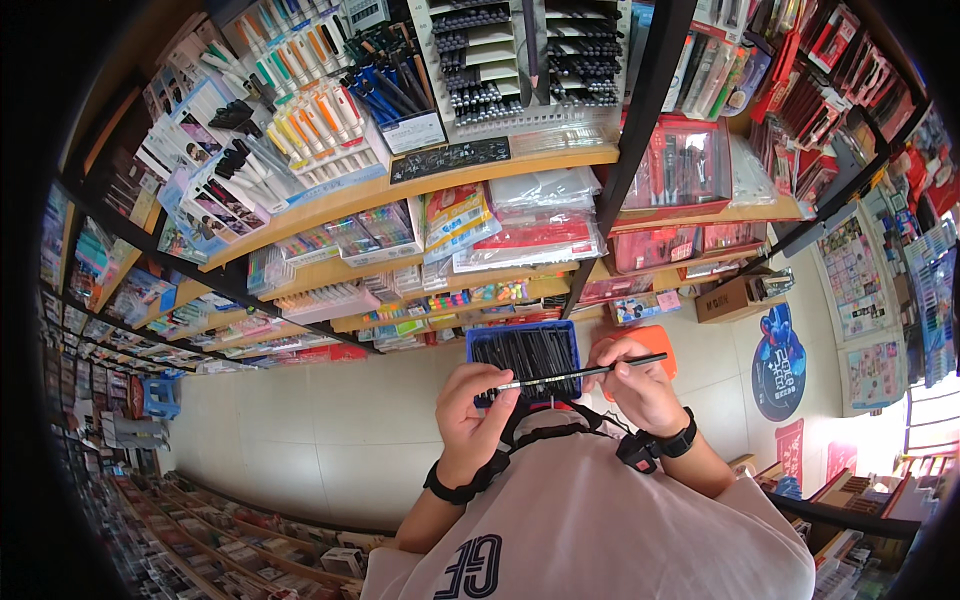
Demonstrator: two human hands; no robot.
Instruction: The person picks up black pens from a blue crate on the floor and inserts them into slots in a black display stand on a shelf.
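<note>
A dark, slender pencil (562, 375) with pale writing along it is held level between both hands, over a blue plastic basket (574, 337). My left hand (471, 409) pinches one end between thumb and fingers. My right hand (637, 386) grips the pencil near its other end, also with thumb and fingers. Many dark pencils (517, 352) lie close together in the basket. An orange plastic stool or container (666, 352), partly hidden by my right hand, is beside the basket. Black straps with a small device are round my wrists.
Ahead stand wooden shelves (480, 169) with a black frame post (637, 127). They hold pen displays (315, 120), a rack of pencils (491, 71) and red boxed sets (679, 165). A cardboard box (731, 300) is on the tiled floor at right; a blue stool (161, 397) stands far left.
</note>
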